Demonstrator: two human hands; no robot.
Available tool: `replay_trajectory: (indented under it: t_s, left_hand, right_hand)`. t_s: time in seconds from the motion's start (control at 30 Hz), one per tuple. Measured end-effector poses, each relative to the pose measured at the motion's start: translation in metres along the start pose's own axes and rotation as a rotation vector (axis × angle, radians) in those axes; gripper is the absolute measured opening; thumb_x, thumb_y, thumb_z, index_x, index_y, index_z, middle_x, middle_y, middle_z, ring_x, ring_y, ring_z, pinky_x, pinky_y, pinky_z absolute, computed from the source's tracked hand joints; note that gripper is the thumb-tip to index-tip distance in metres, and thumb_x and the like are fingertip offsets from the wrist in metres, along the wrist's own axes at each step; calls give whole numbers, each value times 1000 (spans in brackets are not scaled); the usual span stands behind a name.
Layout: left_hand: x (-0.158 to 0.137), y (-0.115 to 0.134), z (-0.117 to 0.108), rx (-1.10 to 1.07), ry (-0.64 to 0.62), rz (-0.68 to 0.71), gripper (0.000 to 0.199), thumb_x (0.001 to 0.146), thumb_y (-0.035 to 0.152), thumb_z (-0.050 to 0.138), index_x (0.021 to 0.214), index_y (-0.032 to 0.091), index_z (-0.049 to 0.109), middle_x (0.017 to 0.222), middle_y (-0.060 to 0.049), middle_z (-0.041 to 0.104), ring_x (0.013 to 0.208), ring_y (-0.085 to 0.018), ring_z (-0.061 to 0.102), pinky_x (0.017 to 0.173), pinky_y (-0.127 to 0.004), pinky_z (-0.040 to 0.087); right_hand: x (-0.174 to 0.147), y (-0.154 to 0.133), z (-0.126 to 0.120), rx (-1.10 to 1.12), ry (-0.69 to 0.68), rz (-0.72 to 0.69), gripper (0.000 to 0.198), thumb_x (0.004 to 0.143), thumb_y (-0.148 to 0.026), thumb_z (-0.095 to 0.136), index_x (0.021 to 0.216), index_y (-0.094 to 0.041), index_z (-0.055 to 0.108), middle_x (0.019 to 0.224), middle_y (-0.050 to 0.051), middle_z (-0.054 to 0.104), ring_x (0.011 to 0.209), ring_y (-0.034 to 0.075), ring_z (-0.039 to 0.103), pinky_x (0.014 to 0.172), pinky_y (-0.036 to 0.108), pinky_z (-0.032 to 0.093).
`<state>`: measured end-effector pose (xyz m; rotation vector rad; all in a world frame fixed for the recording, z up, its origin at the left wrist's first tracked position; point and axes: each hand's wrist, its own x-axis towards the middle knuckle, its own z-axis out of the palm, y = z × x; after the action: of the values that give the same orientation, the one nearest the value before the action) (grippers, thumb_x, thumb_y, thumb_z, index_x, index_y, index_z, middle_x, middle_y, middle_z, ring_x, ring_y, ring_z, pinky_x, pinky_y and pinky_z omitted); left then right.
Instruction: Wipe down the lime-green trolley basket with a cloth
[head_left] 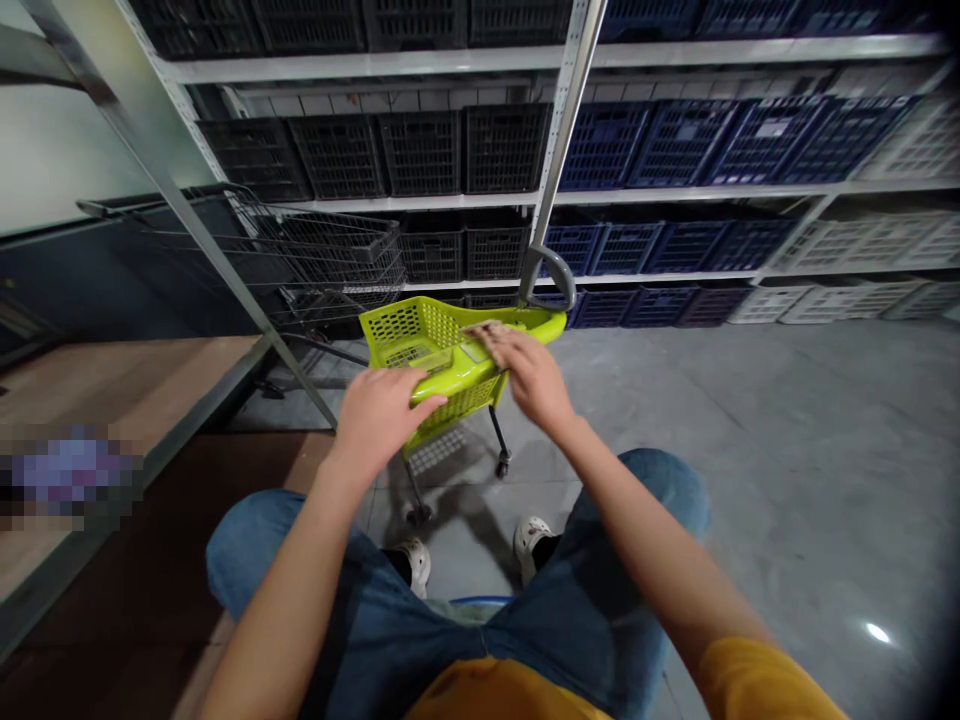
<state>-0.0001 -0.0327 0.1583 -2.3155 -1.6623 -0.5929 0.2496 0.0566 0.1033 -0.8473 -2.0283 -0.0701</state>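
Observation:
A small lime-green shopping cart (465, 375) stands on wheeled dark legs in front of my knees. My left hand (384, 405) grips the left end of its handlebar, the thumb on the near side and the fingers over the top. In my right hand (529, 375) is a crumpled brownish cloth (489, 340), pressed on the top of the handlebar right of its middle. A grey loop-shaped handle (551, 275) rises at the cart's right end. The cart's perforated basket lies beyond the bar; my hands hide parts of the bar.
Behind the cart, shelves hold black crates (420, 152), blue crates (679, 145) and white crates (855, 245). A metal wire cart (337, 250) stands at the back left. A wooden shelf (150, 375) with a metal post is close on my left. Grey floor (787, 450) stretches to the right.

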Motion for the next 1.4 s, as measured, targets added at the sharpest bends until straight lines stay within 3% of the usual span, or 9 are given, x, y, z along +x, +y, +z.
replay_trajectory:
  t_s: [0.13, 0.33, 0.4, 0.67, 0.73, 0.87, 1.0, 1.2, 1.4]
  left_hand:
    - [-1, -12, 12, -151, 27, -47, 34, 90, 55, 55, 94, 22, 64, 94, -6, 73, 93, -25, 64, 94, -41, 45]
    - [10, -4, 37, -199, 107, 11, 34, 92, 54, 53, 90, 21, 61, 87, -7, 69, 89, -25, 62, 85, -37, 46]
    - [11, -3, 39, -189, 118, 31, 36, 92, 56, 53, 90, 20, 61, 85, -6, 68, 87, -24, 62, 81, -36, 46]
    - [10, 10, 48, -122, 171, -16, 39, 91, 58, 52, 89, 20, 60, 82, -6, 67, 82, -23, 61, 77, -34, 43]
    - [11, 15, 51, -92, 174, -42, 40, 91, 59, 52, 89, 20, 61, 81, -6, 67, 81, -23, 61, 77, -35, 42]
    - [11, 18, 51, -71, 169, -46, 39, 91, 58, 52, 89, 20, 61, 80, -7, 67, 82, -24, 62, 77, -35, 41]
    - [9, 18, 46, -79, 156, -49, 37, 92, 57, 52, 88, 20, 60, 80, -7, 67, 84, -24, 63, 77, -34, 40]
    - [9, 23, 44, -62, 156, -57, 38, 95, 55, 47, 90, 20, 61, 82, -7, 68, 85, -24, 63, 78, -35, 41]
    - [9, 21, 46, -88, 169, -53, 37, 94, 55, 50, 89, 21, 61, 82, -7, 69, 85, -24, 63, 80, -35, 42]
  right_hand:
    - [9, 38, -9, 15, 110, 127, 41, 93, -14, 39, 124, -22, 66, 130, 11, 63, 126, 26, 54, 110, 51, 43]
    - [18, -33, 16, 116, -122, -161, 41, 94, -14, 44, 127, -27, 64, 133, 5, 64, 130, 22, 53, 112, 45, 40]
    - [23, -36, 14, 123, -189, -184, 42, 93, -14, 46, 129, -26, 63, 135, 4, 64, 131, 21, 52, 113, 43, 40]
    - [68, 57, -20, 43, -217, 321, 36, 92, -17, 43, 111, -22, 73, 123, 5, 70, 113, 22, 63, 101, 41, 47]
    - [71, 47, -20, 38, -262, 264, 34, 93, -18, 44, 108, -22, 74, 119, 5, 72, 109, 22, 64, 99, 39, 48]
    - [70, -6, -10, 81, -406, -33, 34, 92, -16, 45, 105, -23, 75, 113, 3, 73, 107, 19, 63, 95, 33, 46]
    - [78, -32, -1, -16, -549, -50, 27, 90, -20, 50, 87, -23, 77, 98, 4, 74, 97, 20, 64, 88, 32, 44]
    - [108, 11, 0, 2, -670, 224, 28, 89, -26, 45, 77, -21, 70, 89, 4, 73, 77, 18, 60, 71, 28, 40]
    - [108, 58, -8, 116, -546, 348, 29, 83, -24, 42, 79, -16, 69, 84, 4, 70, 76, 17, 58, 71, 27, 41]
